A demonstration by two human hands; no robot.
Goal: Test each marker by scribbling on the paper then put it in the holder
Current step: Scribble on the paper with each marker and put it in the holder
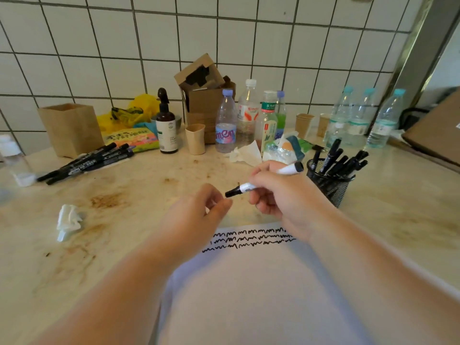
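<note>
My right hand grips a white-barrelled marker with black ends, held level above the counter, its black cap pointing left. My left hand hovers just left of that cap, fingers curled with thumb and forefinger pinched; it holds nothing that I can see. Beneath my wrists lies the white paper, carrying three rows of black scribbles near its far edge. To the right stands a black mesh holder with several black markers in it. A bundle of several black markers rests on the counter at the left.
Crumpled tissue lies on the stained counter at left. Along the tiled wall stand a brown paper bag, a dark pump bottle, a beige cup, a cardboard box and several plastic bottles.
</note>
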